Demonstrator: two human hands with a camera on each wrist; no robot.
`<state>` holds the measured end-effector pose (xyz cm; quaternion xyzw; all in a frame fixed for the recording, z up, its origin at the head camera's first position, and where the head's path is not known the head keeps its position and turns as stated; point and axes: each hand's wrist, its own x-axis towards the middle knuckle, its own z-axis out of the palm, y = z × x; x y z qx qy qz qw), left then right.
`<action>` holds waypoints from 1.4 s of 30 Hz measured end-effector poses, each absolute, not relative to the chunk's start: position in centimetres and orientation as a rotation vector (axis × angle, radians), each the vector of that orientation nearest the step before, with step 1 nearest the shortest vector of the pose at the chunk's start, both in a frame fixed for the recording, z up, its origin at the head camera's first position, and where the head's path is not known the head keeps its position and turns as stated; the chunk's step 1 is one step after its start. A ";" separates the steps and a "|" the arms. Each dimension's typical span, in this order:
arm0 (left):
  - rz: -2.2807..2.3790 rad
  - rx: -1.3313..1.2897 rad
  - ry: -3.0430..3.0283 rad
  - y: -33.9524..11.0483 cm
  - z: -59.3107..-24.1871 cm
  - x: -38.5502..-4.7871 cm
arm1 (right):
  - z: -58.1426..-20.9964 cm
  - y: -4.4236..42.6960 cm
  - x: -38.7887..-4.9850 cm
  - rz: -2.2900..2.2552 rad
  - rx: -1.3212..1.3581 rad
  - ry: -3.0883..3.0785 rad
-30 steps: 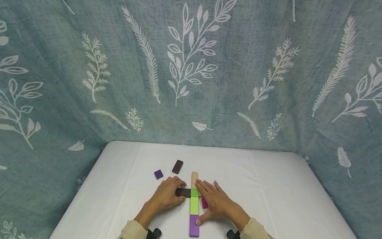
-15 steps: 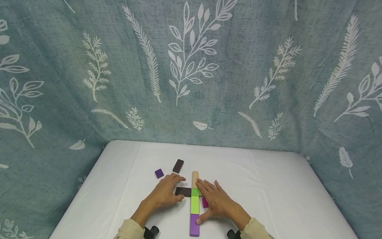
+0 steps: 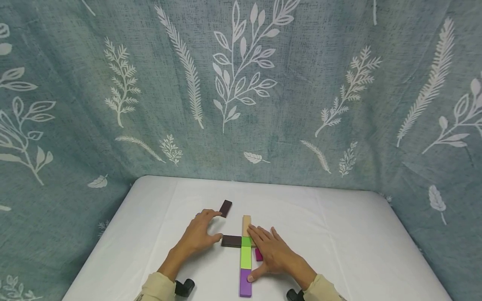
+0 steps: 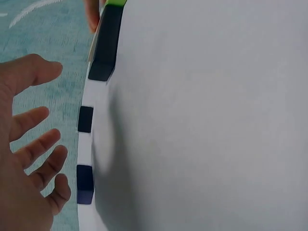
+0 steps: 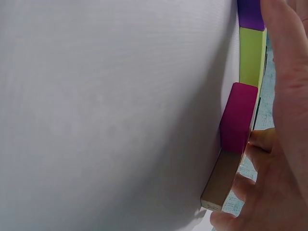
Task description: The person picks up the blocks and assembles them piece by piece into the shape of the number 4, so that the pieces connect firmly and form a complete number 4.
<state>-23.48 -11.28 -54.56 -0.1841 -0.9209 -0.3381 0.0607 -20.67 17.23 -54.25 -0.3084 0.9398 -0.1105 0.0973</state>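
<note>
My left hand [image 3: 199, 232] hovers with fingers spread, its index fingertip near the loose dark brown block [image 3: 226, 208]. Most of a small dark purple block [image 4: 85, 184] is hidden behind it in the head view. My right hand [image 3: 274, 253] lies flat over a row of blocks, fingertips at the tan block [image 3: 246, 225] and thumb on the purple block [image 3: 245, 284]. Between those sit a green block [image 3: 246, 241] and a lime block [image 3: 246, 257]. A dark block [image 3: 231, 241] joins the row from the left. Partly under my right hand is a magenta block [image 5: 239, 115].
A white cloth covers the table [image 3: 339, 242]. A teal leaf-patterned curtain [image 3: 286, 125] hangs behind and beside it. In the right wrist view a brownish block [image 5: 222, 178] lies beyond the magenta one.
My left hand has let go of the dark block at the row's left side and moved up and left toward the loose blocks. My right hand stays in place.
</note>
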 end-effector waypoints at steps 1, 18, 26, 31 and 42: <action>-1.022 -0.544 -2.780 -11.5 -54.5 -23.6 | -54.3 17.2 -20.7 -0.330 -0.917 2.783; -1.189 -0.341 -2.693 -14.9 -55.1 -24.9 | -54.1 17.3 -20.6 -0.343 -0.934 2.784; -1.271 -0.262 -2.683 -15.9 -55.7 -25.4 | -53.9 17.3 -20.4 -0.352 -0.931 2.786; -1.266 -0.231 -2.685 -16.4 -56.1 -25.5 | -53.9 17.2 -20.4 -0.359 -0.923 2.777; -1.181 -0.158 -2.737 -16.3 -56.4 -25.7 | -54.0 17.3 -20.4 -0.366 -0.935 2.773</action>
